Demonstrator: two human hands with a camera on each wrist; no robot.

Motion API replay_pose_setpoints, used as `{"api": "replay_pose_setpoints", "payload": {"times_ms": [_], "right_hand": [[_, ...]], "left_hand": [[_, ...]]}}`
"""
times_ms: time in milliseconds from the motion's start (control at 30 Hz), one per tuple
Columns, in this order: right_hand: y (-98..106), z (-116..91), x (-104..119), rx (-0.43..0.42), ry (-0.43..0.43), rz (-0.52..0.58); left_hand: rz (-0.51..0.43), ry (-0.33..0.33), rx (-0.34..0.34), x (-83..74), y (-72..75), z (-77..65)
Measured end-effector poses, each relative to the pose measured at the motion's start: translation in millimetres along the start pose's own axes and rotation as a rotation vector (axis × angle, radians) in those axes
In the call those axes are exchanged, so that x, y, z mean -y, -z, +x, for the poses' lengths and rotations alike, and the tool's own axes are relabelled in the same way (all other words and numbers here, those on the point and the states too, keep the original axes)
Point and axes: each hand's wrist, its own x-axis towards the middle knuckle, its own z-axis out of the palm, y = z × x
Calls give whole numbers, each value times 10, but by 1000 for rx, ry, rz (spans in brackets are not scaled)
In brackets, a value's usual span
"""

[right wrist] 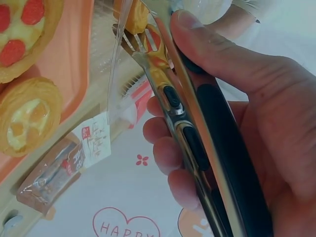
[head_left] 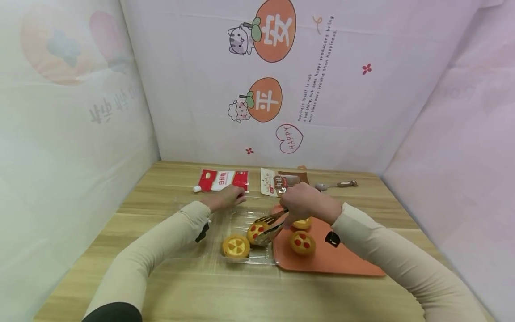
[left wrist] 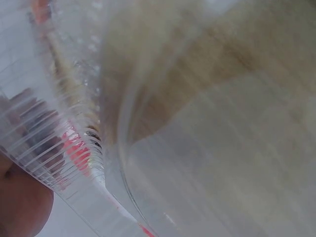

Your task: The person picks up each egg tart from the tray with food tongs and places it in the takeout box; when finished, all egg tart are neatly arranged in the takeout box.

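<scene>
My right hand [head_left: 307,203] grips metal food tongs [right wrist: 217,133] with dark handle grips, thumb on one side and fingers curled round the other. The tongs' slotted ends close round a small tart with red round toppings [head_left: 256,230], over the clear plastic container [head_left: 263,259]. Another tart, with yellow wedges [head_left: 236,247], sits in the container's near left corner. At the container's far left side, my left hand [head_left: 227,198] holds the clear plastic lid [left wrist: 207,148]; ribbed plastic lies between the thumb and the other fingers in the left wrist view.
An orange tray [head_left: 342,259] right of the container carries a red-topped tart [head_left: 302,243] and a yellow-topped tart [right wrist: 27,118]. Behind stand a red-and-white pouch [head_left: 223,180], a brown-and-white packet [head_left: 283,181] and a spoon-like utensil [head_left: 338,184]. Printed cloth walls [head_left: 201,98] enclose the wooden table.
</scene>
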Motion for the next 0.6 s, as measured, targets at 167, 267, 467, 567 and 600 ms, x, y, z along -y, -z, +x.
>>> {"api": "replay_pose_setpoints", "payload": {"times_ms": [167,267,467,567,600], "right_hand": [[-15,14,13,5,-11,8],[-32,9,8,5,-16,6],[-66,-42,-37,19,-42,21],[-41,-100,-96,7,-51,33],[-25,-128,-125,-3,-55,41]], "left_hand": [[-9,3,-8,5,-15,-1],[-15,-6,-16,-5,-10,-4],[-34,-7,5,-55,5,-9],[-35,-17,-3,-70,18,-17],[-32,-20,-6,-71,22,-20]]}}
